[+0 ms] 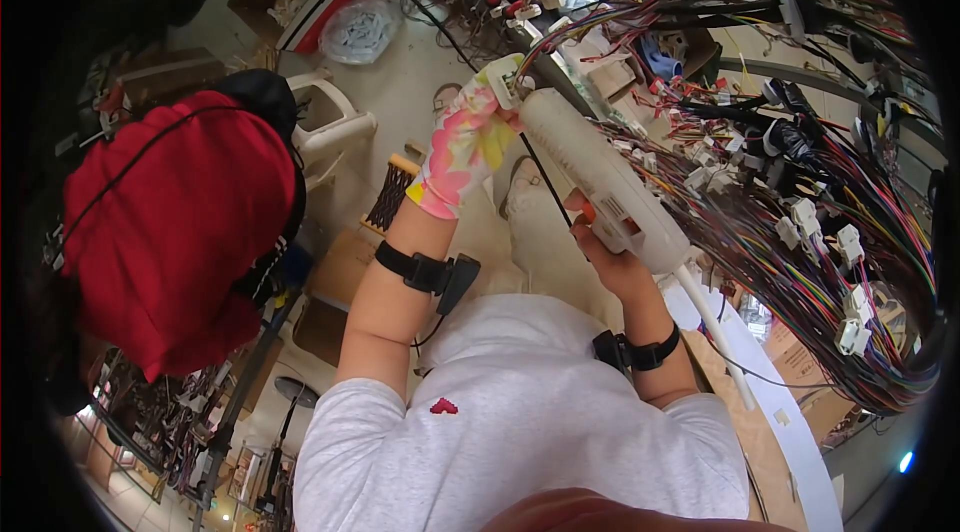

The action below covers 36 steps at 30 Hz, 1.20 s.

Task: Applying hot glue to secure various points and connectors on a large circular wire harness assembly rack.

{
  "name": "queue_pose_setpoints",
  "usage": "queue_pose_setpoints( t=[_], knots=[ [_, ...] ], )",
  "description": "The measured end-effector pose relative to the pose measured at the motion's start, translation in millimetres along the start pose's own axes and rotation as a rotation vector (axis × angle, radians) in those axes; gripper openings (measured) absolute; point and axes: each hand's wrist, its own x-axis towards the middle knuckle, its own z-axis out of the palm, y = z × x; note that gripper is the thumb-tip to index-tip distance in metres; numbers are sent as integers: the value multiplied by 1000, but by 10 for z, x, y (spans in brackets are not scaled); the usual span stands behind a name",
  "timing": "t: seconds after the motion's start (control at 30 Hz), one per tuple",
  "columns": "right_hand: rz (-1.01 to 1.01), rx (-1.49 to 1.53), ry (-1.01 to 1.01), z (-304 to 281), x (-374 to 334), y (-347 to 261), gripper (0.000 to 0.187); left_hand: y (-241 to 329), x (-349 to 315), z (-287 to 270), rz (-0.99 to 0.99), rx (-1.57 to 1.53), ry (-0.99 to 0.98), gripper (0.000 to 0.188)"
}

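Observation:
My right hand (612, 257) is wrapped round the handle of a long, off-white glue gun (600, 167), fingers near its orange trigger. A thin white glue stick (718, 337) sticks out of its rear, toward the lower right. The front of the gun reaches my left hand (508, 114), where a floral cuff covers the wrist and part of the hand. Closed fingers there pinch a small white connector (502, 84) with coloured wires running from it to the upper right. The glue gun's nozzle and some of my left fingers are hard to make out.
Thick bundles of coloured wires with white connectors (850, 332) fill the right side. A black cord (545, 180) passes between my arms. At left are a person in red (180, 232) and a white plastic chair (335, 127). A clear plastic bag (360, 30) lies beyond.

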Motion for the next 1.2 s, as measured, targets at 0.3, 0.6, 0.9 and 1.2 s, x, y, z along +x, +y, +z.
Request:
queue_pose_setpoints(
  t=[0.3,0.6,0.9,1.2],
  knots=[
    [-43,-19,-30,-15,26,-52,38,-24,9,-24,-26,-84,17,42],
    [3,-13,-60,-42,36,-61,42,-34,11,-10,-45,-155,27,39],
    [-9,41,-40,-24,41,-26,36,-50,20,-23,-37,-195,4,35],
    [10,50,-21,-23,43,-8,36,-35,21,-19,-32,-217,24,34]
  ],
)
